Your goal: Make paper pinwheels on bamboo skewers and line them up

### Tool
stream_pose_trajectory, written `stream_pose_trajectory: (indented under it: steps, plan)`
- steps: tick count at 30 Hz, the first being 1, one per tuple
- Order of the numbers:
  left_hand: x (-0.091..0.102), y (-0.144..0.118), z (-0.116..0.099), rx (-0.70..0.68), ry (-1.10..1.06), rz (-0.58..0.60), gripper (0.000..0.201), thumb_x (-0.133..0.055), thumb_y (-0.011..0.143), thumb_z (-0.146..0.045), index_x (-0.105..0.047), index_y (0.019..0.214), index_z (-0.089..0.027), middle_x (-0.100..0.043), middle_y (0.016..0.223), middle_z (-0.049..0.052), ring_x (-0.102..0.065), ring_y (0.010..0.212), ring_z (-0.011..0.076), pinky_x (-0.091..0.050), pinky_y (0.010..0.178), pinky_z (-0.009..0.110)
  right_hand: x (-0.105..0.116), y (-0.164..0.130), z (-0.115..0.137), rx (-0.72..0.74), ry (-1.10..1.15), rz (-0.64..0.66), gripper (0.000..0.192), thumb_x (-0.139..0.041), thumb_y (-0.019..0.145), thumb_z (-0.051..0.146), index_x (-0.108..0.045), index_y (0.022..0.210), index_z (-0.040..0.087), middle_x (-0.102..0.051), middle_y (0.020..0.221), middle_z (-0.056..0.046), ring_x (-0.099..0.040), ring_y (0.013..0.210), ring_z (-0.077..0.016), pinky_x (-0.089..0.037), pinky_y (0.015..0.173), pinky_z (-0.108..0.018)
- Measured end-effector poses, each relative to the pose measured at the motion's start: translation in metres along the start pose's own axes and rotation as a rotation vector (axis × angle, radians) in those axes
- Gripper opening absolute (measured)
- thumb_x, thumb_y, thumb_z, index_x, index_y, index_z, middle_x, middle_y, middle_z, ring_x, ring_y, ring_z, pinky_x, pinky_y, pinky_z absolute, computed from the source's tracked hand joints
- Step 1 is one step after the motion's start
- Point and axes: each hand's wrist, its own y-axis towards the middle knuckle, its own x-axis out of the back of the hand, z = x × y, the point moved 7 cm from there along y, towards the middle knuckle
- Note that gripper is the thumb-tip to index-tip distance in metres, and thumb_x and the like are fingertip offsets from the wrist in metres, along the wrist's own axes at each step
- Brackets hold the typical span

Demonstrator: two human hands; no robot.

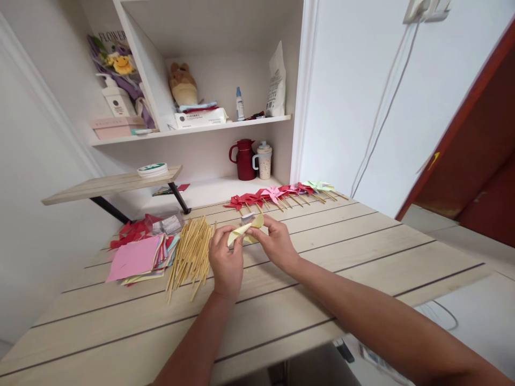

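A pale yellow sheet of paper point(240, 231), partly curled and folded, is held above the table between both hands. My left hand point(226, 262) pinches its left side, thumb raised against it. My right hand point(277, 244) grips the other side, with fingers and thumb closed on the paper. Just left of my left hand lies a loose heap of thin wooden sticks point(189, 257). Beyond the hands, a row of paper pinwheels point(273, 194) on sticks, in red, pink and light green, lies along the back of the table. A small whitish object point(248, 217) behind the paper is partly hidden.
Stacked coloured paper squares point(134, 258) lie at the left, beside red paper pieces point(134, 231) and a clear plastic box point(167, 224). A small raised wooden shelf point(108, 185) stands behind them. At the back are a red jug point(245, 160) and a lidded cup point(264, 161).
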Motion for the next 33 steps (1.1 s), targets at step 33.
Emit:
stream_pose_trajectory:
  steps: [33]
  plan:
    - [-0.006, 0.01, 0.008, 0.214, -0.173, 0.108, 0.012, -0.069, 0.082, -0.026, -0.068, 0.071, -0.021, -0.064, 0.081, 0.001, -0.062, 0.08, 0.0167, -0.051, 0.081, 0.03, -0.011, -0.002, -0.032, -0.316, 0.425, 0.027, 0.029, -0.081, 0.07, 0.043, -0.071, 0.079, 0.018, -0.069, 0.075, -0.001, -0.058, 0.069, -0.0154, -0.046, 0.066, -0.029]
